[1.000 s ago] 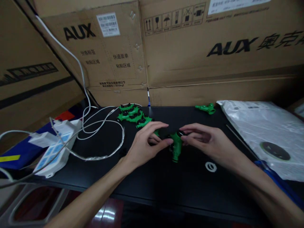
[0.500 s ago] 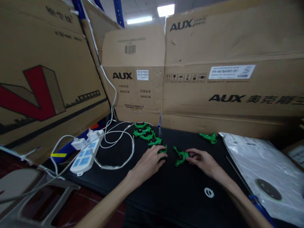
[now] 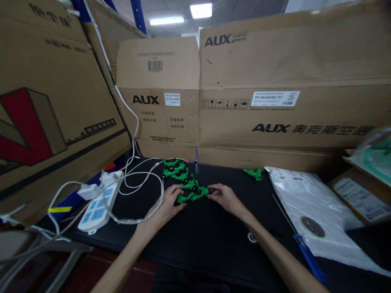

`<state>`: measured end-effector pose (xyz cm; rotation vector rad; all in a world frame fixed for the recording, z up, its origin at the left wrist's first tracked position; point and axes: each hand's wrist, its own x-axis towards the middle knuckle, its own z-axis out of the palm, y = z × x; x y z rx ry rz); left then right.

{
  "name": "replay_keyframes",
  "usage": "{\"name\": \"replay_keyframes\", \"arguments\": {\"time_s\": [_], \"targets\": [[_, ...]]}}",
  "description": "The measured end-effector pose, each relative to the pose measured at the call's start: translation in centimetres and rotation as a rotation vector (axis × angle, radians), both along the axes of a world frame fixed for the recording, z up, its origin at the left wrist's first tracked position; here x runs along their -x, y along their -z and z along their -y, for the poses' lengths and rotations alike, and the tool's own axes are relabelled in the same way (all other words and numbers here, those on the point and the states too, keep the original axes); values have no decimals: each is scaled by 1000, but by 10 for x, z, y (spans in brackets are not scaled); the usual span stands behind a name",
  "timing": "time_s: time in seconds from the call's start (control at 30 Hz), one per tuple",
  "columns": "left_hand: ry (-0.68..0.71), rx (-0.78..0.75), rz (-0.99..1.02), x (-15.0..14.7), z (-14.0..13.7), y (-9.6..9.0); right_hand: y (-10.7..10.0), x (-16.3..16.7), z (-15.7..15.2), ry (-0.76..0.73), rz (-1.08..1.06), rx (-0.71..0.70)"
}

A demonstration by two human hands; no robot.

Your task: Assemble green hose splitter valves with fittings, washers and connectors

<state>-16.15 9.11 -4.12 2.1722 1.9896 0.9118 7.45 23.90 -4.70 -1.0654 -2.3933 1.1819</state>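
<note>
My left hand (image 3: 169, 203) curls around the near end of a row of green Y-shaped hose fittings with black parts, its fingers closed on the fitting (image 3: 182, 198) there. Just to the right, my right hand (image 3: 225, 198) pinches the dark end of another green Y-shaped fitting (image 3: 200, 191), which lies against that row. Several more green fittings (image 3: 175, 167) lie bunched together farther back. A single green fitting (image 3: 254, 173) sits apart at the back right. White rings (image 3: 252, 237) lie near my right forearm, which partly covers them.
A white power strip (image 3: 99, 207) with plugs and loose white cables (image 3: 139, 221) occupies the left side. To the right are a blue-handled screwdriver (image 3: 308, 256) and a white plastic package (image 3: 305, 203). Cardboard boxes (image 3: 275, 150) wall off the back of the black table (image 3: 207, 252).
The view has shifted right. My right hand has brought its Y-shaped fitting leftward against the row of fittings. My left hand stays by the row's near end.
</note>
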Motion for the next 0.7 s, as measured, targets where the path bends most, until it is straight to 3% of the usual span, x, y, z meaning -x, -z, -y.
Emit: {"name": "replay_keyframes", "arguments": {"time_s": [0.2,0.47,0.57,0.7], "targets": [[2,-14,26,15,-4,6,-5,-10,-6,-35,47,-100],[-103,-54,49,33,4,-4,-5,-14,-11,17,97,-218],[-159,-116,90,15,17,-8,-14,-30,-20,81,139,-302],[-225,-211,257,-40,49,-5,-32,-74,-58,430,298,-514]]}}
